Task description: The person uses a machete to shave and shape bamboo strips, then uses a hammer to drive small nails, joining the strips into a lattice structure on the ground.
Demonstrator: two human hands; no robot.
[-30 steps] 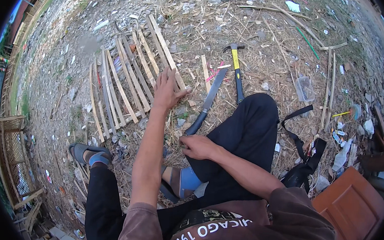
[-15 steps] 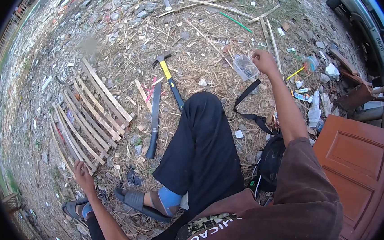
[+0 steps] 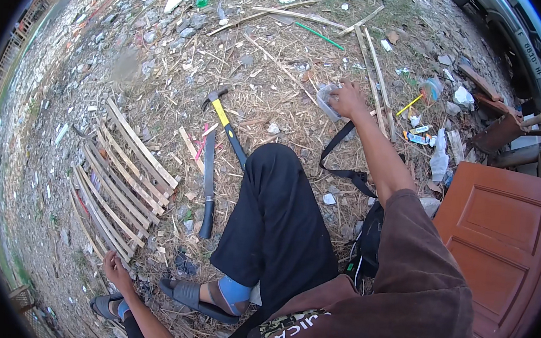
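Note:
My right hand [image 3: 347, 100] is stretched out over a clear plastic tub [image 3: 325, 101] on the dry grass. Its fingers are apart and reach down at the tub's opening; the hand hides part of the tub, and its contents are too small to make out. My left hand [image 3: 117, 272] hangs low beside the near ends of a row of thin wooden slats [image 3: 130, 186], its fingers loosely curved and apart with nothing visible in them. The slats lie joined side by side like a fence panel. Whether the fingertips touch the nearest slat I cannot tell.
A yellow-and-black claw hammer [image 3: 225, 121] and a machete [image 3: 209, 186] lie before my bent knee. A black strap [image 3: 335, 150] trails from a bag near my right side. Loose wood strips [image 3: 376, 79] lie beyond the tub; a brown panelled door [image 3: 493, 250] is at right.
My right hand has moved left and down onto the tub, its fingers now over the opening. My left hand has drawn back slightly from the slat ends. The whole view has shifted a little.

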